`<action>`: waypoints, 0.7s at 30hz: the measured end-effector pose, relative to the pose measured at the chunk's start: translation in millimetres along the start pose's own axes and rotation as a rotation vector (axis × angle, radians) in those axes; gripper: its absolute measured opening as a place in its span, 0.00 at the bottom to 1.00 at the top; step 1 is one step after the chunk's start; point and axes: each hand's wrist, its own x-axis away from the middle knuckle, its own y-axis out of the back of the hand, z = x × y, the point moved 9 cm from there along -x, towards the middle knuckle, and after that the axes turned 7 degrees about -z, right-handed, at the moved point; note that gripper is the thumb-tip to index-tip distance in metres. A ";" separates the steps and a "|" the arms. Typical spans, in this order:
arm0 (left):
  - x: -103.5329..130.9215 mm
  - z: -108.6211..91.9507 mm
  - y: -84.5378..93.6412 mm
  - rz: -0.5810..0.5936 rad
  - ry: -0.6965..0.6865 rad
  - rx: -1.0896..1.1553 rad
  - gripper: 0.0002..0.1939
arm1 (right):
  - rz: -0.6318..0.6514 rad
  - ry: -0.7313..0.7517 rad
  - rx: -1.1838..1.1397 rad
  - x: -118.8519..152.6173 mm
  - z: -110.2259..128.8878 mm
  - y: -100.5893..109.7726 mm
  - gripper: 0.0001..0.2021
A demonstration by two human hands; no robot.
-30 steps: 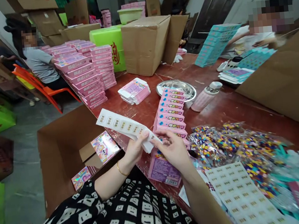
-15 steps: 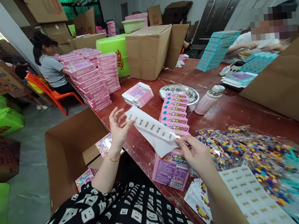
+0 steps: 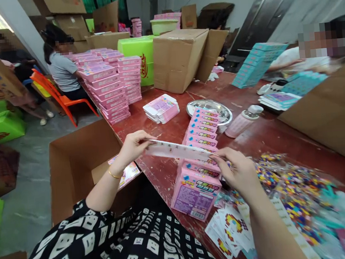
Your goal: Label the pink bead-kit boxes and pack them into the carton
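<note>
A narrow sheet of stickers (image 3: 174, 150) is stretched between my two hands, seen nearly edge-on. My left hand (image 3: 136, 145) pinches its left end; my right hand (image 3: 234, 168) pinches the right end. Beneath and behind the sheet, a leaning row of pink boxes (image 3: 196, 190) runs away along the red table (image 3: 151, 167). The nearest box shows its purple printed back. Below my right hand lie printed cards with pixel pictures (image 3: 229, 229). Under my right forearm another sticker sheet (image 3: 289, 220) is partly covered.
Bags of colourful small pieces (image 3: 298, 187) lie at right. A metal dish (image 3: 227, 114), a bottle (image 3: 242, 122) and flat pink cartons (image 3: 161, 108) stand farther back. Left are a cardboard box (image 3: 70, 170) and stacked pink boxes (image 3: 108, 90). Co-workers sit at left and right.
My left hand has gone from open fingers to pinching the sheet's left end. The sheet has tipped from facing me to nearly edge-on. The view has shifted slightly.
</note>
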 end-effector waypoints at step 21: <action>56.0 51.5 -71.2 -0.112 0.598 1.052 0.51 | -0.193 -0.688 -0.456 26.9 -11.0 -50.6 0.19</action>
